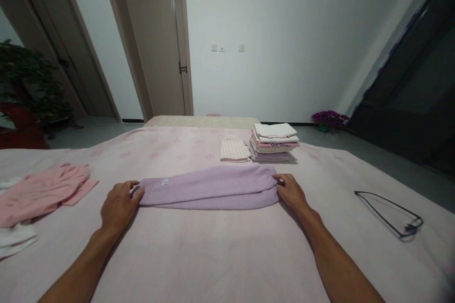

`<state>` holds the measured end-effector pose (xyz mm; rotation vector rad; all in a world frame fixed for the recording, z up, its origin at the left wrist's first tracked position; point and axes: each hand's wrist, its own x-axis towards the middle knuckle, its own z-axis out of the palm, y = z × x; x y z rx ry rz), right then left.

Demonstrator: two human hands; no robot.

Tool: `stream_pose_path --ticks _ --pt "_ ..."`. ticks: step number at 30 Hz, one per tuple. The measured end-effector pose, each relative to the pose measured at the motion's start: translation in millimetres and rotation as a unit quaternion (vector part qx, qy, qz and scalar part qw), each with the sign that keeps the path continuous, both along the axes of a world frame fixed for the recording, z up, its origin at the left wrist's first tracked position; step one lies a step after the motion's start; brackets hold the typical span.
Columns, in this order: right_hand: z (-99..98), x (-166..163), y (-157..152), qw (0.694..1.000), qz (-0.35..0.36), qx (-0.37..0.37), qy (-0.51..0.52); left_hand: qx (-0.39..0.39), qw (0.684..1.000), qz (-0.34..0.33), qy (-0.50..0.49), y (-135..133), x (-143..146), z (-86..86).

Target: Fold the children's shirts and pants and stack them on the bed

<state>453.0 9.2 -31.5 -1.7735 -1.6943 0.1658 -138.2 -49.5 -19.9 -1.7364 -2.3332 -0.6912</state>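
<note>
Lilac ribbed pants (209, 188), folded lengthwise, lie flat across the pink bedspread (227, 251). A small pale label shows near their left end, which is the waistband. My left hand (121, 203) pinches that end between thumb and fingers. At the opposite end, the gathered cuffs are gripped by my right hand (289, 191), its fingertips closed on the fabric. Just beyond the pants stands a stack of folded clothes (272, 144), white on top and lilac at the bottom. Left of the stack lies a folded striped garment (234, 150).
Rumpled pink clothing (46, 194) and a white garment (16, 239) lie at the bed's left side. A black wire clothes hanger (389, 213) rests on the right. Beyond the bed are a closed door (152, 47), a potted plant (28, 80) and purple flowers (329, 119).
</note>
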Motion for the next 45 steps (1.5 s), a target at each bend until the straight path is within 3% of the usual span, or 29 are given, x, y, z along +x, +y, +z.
stream_pose_path --ticks 6,13,19,23,30,37,45 --pt "-0.2 7 -3 0.995 0.096 0.022 0.001 -0.074 0.995 -0.039 -0.056 -6 4 5.3" --pt "2.6 -8 -12 0.984 0.053 0.119 -0.124 -0.082 0.994 -0.02 -0.072 -7 9 4.3" --pt "20.8 -19 -17 0.976 0.039 0.191 -0.098 -0.051 0.993 -0.022 -0.102 -5 8 6.4" --pt "36.4 -13 -28 0.979 0.072 0.181 -0.059 0.024 0.987 -0.028 -0.156 -2 -2 5.3" --pt "34.2 3 -51 0.97 0.175 0.109 -0.131 -0.049 0.982 -0.004 -0.181 3 -14 -1.1" --pt "34.0 -1 -55 0.966 0.175 0.164 -0.092 -0.025 0.982 0.002 -0.189 1 -9 2.0" --pt "36.7 -2 -63 0.966 0.194 0.131 -0.113 0.008 0.977 -0.009 -0.211 4 -17 -3.2"
